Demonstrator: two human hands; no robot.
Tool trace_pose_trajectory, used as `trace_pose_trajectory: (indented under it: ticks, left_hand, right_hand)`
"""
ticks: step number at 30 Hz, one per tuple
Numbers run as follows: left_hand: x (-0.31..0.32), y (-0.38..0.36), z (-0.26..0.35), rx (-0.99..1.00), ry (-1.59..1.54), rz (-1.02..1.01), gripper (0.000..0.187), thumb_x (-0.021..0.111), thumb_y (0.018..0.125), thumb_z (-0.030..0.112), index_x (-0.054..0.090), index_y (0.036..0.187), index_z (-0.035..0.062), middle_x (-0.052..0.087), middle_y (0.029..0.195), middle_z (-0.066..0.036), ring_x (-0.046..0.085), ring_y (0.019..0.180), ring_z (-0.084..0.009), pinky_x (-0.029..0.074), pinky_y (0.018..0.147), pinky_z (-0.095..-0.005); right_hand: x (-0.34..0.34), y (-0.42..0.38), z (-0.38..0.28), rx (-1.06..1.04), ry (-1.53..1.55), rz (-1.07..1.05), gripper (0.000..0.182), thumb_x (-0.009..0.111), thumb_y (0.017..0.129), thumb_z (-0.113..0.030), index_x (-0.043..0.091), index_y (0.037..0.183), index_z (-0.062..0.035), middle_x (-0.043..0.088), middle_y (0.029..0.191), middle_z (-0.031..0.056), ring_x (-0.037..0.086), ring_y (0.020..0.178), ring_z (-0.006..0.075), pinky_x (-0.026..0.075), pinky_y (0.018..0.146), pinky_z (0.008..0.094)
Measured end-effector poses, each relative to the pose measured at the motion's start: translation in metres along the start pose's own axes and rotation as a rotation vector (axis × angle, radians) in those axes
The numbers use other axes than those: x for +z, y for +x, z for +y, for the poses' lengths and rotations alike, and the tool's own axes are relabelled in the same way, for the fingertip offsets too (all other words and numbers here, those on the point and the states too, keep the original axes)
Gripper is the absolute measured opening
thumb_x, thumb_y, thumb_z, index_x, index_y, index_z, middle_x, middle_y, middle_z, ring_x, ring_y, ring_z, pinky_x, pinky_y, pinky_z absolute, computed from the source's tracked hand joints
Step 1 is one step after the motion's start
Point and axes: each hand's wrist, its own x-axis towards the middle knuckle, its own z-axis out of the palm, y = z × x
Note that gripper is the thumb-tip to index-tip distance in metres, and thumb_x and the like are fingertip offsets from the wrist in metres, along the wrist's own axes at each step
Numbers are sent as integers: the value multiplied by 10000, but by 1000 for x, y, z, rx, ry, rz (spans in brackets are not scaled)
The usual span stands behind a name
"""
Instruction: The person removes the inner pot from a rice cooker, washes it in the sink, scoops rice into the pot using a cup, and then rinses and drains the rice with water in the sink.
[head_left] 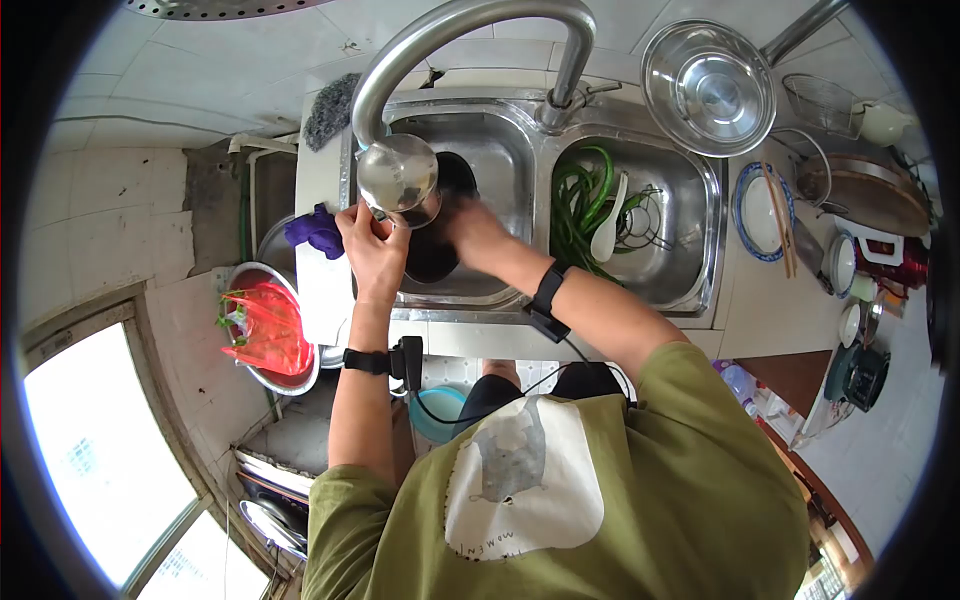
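Note:
My left hand (374, 252) is closed on the lower edge of a small, round, shiny vessel (397, 172) under the end of the curved faucet (368, 105). Whether it is a cup, a bowl or a ladle head I cannot make out. My right hand (474, 236) is just to the right of the vessel, over the left sink basin (508, 150). Motion smears its fingers, so their grip does not show. Below both hands a dark round pan or bowl (432, 258) sits in that basin, partly covered by them.
Long green vegetables (577, 205), a white spoon (609, 225) and a wire rack (645, 222) lie in the right basin. A purple cloth (316, 232) and grey scourer (330, 110) are at left. At right, chopsticks (779, 220) rest across a blue-rimmed plate (752, 215).

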Motion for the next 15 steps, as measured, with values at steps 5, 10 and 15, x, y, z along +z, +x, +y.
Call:
trace_pose_trajectory:
  ticks: [5, 10, 15]
  left_hand:
    - [-1, 7, 13, 79, 72, 68, 492, 745, 878, 174, 651, 1325, -9, 511, 1205, -199, 588, 865, -234, 523, 827, -375]
    - [-8, 6, 21, 530, 501, 129, 603, 715, 773, 122, 620, 1360, 20, 495, 1241, -266, 487, 1150, -446, 443, 1003, -500]
    - [3, 3, 6, 464, 508, 226, 664, 726, 783, 120, 590, 1428, 37, 503, 1213, -262, 494, 1113, -421, 443, 986, -492]
  right_hand:
    - [-15, -16, 20, 226, -135, 499, 160, 655, 851, -67, 778, 951, -53, 729, 1071, 132, 623, 1068, 356, 508, 931, 474]
    - [-21, -15, 53, 337, 818, 699, 205, 614, 899, -19, 768, 1033, -43, 779, 924, 138, 750, 825, 259, 562, 744, 384]
    - [-32, 5, 24, 269, 1057, 749, 200, 636, 919, -4, 729, 1095, -24, 770, 972, 147, 737, 898, 182, 566, 793, 358]
